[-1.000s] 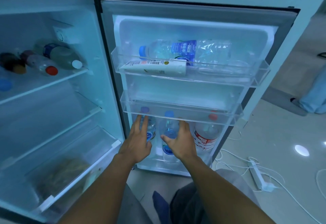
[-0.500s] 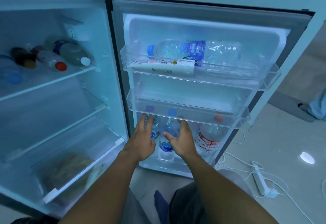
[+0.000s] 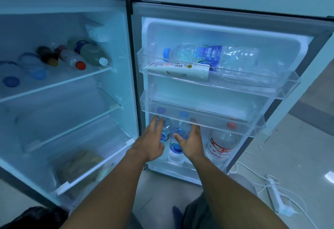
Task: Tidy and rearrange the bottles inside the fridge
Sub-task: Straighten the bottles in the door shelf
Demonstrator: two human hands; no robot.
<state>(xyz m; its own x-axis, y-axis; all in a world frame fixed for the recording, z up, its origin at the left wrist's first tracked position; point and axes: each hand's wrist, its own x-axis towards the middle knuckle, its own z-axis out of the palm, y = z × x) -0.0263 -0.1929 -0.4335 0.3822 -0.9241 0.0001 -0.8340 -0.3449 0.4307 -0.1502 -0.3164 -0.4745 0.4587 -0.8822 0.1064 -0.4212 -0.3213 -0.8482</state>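
Observation:
Three water bottles stand upright in the bottom door bin (image 3: 173, 167). Two have blue caps, the left bottle (image 3: 165, 135) and the middle bottle (image 3: 178, 147); the right bottle (image 3: 221, 144) has a red cap. My left hand (image 3: 151, 142) rests with straight fingers against the left bottle. My right hand (image 3: 191, 144) lies along the middle bottle's right side, thumb spread across its front. Neither bottle is lifted. A large water bottle (image 3: 207, 53) lies in the top door bin (image 3: 235, 82). Several bottles (image 3: 72, 60) lie on the upper fridge shelf.
A white tube (image 3: 180, 70) lies in front of the large bottle in the top bin. The middle door bin (image 3: 207, 118) holds nothing and overhangs the bottle caps. A crisper drawer (image 3: 86, 156) sits at the fridge bottom. A power strip (image 3: 276, 198) with cables lies on the floor right.
The view has shifted, so the fridge sits further right in the picture. Both hands stay at the same two bottles in the bottom door bin; no bottle has moved.

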